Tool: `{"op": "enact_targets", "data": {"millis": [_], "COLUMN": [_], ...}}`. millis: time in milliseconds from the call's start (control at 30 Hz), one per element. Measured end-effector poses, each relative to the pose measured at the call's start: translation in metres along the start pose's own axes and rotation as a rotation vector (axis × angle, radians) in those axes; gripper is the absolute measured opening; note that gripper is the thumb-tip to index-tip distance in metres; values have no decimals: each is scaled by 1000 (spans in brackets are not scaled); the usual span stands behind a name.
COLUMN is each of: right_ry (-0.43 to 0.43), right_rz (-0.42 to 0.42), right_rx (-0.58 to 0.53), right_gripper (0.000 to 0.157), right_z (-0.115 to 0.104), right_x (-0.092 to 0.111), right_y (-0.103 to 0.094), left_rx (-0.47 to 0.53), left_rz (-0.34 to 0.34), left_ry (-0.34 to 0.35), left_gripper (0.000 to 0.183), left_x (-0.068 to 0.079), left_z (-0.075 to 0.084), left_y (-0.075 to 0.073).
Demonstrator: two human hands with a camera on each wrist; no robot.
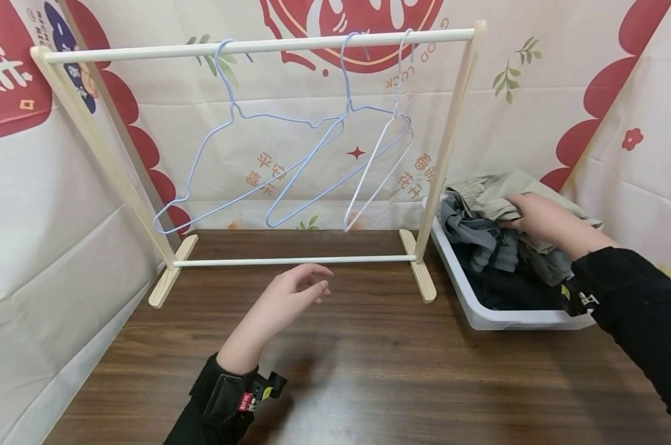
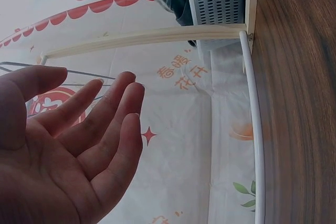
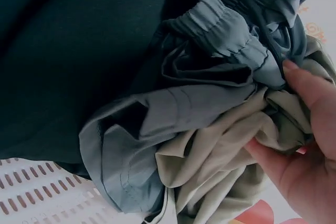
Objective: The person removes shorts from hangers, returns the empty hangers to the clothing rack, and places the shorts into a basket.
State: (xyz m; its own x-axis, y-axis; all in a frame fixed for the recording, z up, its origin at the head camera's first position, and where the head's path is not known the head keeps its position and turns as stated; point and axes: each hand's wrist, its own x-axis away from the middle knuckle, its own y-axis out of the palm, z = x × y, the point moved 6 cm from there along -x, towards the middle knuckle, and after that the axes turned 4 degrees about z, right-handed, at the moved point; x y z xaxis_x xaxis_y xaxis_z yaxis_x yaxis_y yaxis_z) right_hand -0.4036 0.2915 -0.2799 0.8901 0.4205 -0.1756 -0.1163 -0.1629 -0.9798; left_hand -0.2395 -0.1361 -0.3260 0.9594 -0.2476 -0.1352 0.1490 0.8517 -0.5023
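My right hand (image 1: pixel 547 222) grips a beige garment (image 1: pixel 510 193) with a gathered edge, on top of the clothes in a white basket (image 1: pixel 530 320). Thumb and fingers are pressed into its folds in the right wrist view. Beside it lies a grey-blue garment (image 3: pixel 210 30) with an elastic waist and a dark cord, and under them spreads a black garment (image 3: pixel 94 77). My left hand (image 1: pixel 285 300) hovers, fingers loosely bent and holding nothing, before the lower bar (image 1: pixel 291 261) of a wooden rack. Its palm and relaxed fingers show in the left wrist view.
On the rack's top bar (image 1: pixel 291 44) hang a blue hanger (image 1: pixel 193 167) at the left, another blue hanger (image 1: pixel 346 80) and a white hanger (image 1: pixel 360 179) at the right. The rack's right foot (image 1: pixel 419 272) stands close to the basket. Printed cloth walls surround the brown table (image 1: pixel 369 377).
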Motion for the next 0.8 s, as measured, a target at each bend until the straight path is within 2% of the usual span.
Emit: {"op": "enact_targets", "data": {"millis": [133,233,333,500,600,667,800], "right_ry": [0,6,36,150,222,263,330], "right_rz": [4,1,-11,-58,-67,-54,21], "right_rx": [-3,1,7,-25,-46,-65,-92], "right_gripper": [33,38,50,74,82,82,83], "right_z": [1,-3,-8,-12,-13,-15,-24], "right_x": [-1,1,4,14,22,28,38], "right_y": [-2,-2,-4,-10,-16,-19,-26], "left_rx": [3,-6,-24,-46,-62,-76,-113], "left_rz": [0,2,11,16,15,19,49], "left_ry": [-2,-9,-15,-2,0,-1,6], "left_gripper": [24,25,24,23,23,22,23], "left_x": [0,-1,-2,-7,-11,-14,-20], "left_z": [0,0,2,4,5,6,7], "left_y": [0,-1,-3,-6,-7,-9,-13]}}
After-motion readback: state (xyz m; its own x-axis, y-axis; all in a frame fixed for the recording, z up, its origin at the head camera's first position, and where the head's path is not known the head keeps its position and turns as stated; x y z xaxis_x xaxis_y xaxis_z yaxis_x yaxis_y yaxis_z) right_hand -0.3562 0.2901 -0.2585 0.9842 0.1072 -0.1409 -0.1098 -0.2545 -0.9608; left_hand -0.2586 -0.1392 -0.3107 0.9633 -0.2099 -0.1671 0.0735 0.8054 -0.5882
